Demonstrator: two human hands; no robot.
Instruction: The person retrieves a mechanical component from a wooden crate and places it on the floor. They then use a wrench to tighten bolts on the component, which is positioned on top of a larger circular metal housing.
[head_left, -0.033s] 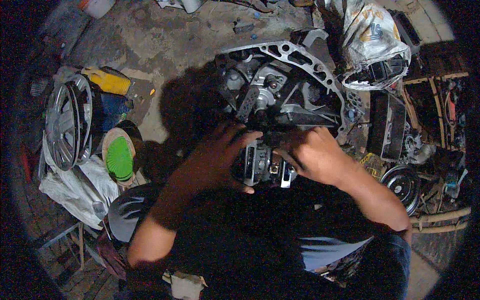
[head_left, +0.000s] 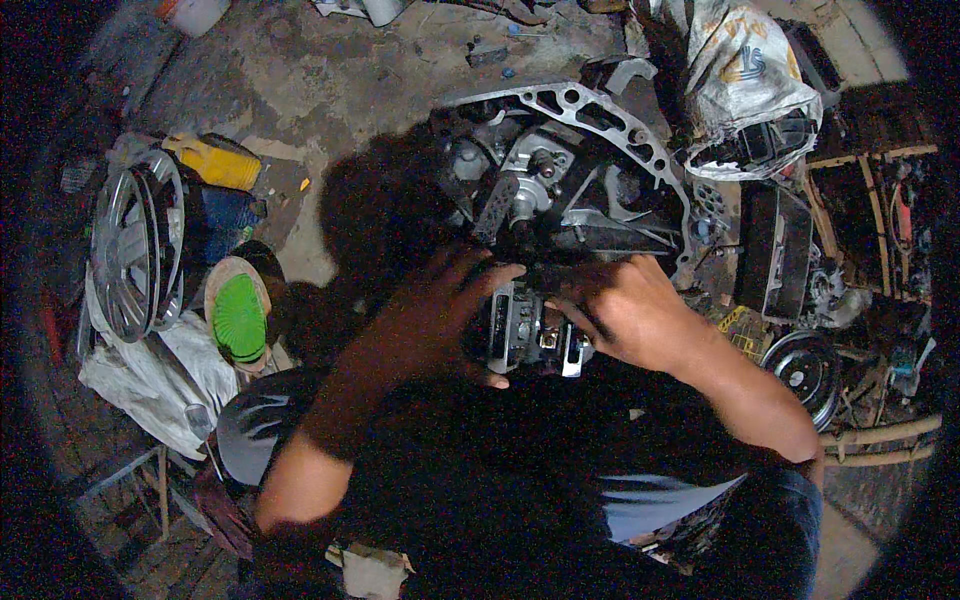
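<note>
In the middle of the head view sits a machined metal engine part (head_left: 520,325) with bright slotted faces and a small brassy patch. My left hand (head_left: 430,310) curls round its left side in deep shadow, fingers along the far edge and thumb at the near edge. My right hand (head_left: 630,310) is bent closed over its right side. The fingertips there are dark, and whatever they pinch is hidden. Just beyond both hands lies a large open engine casing (head_left: 590,105) with a pierced grey rim. A metal shaft (head_left: 525,200) stands out inside it.
Two spoked wheel rims (head_left: 140,250), a yellow container (head_left: 215,160) and a green oval brush-like thing (head_left: 238,318) are at left. A torn white sack (head_left: 745,80) stands far right. Below it are a dark metal box (head_left: 780,250) and a round black wheel (head_left: 800,375).
</note>
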